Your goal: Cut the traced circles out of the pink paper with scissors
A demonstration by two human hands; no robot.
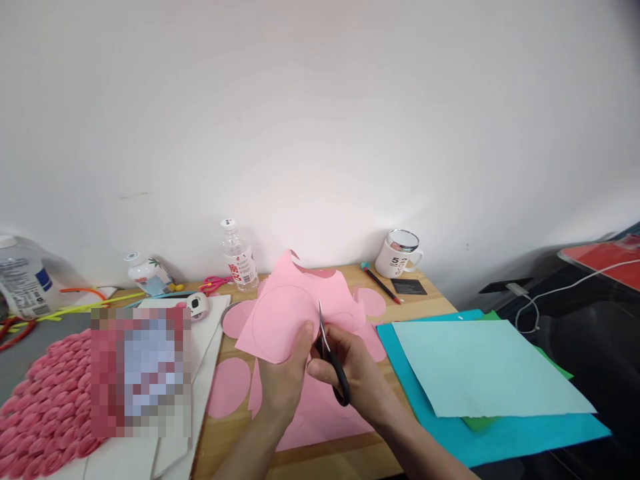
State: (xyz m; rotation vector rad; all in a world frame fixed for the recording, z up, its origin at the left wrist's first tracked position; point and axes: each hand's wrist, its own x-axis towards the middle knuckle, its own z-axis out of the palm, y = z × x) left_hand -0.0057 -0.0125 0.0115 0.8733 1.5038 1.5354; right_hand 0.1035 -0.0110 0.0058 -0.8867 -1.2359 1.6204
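Note:
My left hand [286, 380] grips a sheet of pink paper [286, 313] by its near edge, thumb on top. A large circle is drawn on the sheet's left part, and curved pieces are cut from its far edge. In my right hand [350, 360] is a pair of scissors [336, 373] with black handles, the blades pointing away from me at the paper beside the drawn circle. How far the blades are apart cannot be made out. Beneath lie more pink paper [320, 423] and several cut pink circles, one [230, 388] to the left of my wrist.
Left are pink petal-like coils [55, 393], white boards [207, 373], a tape dispenser [198, 305] and a small bottle [149, 273]. A water bottle [240, 257] and mug [399, 253] stand by the wall, with a pencil [381, 282] near the mug. Blue and pale green sheets [495, 367] overhang right.

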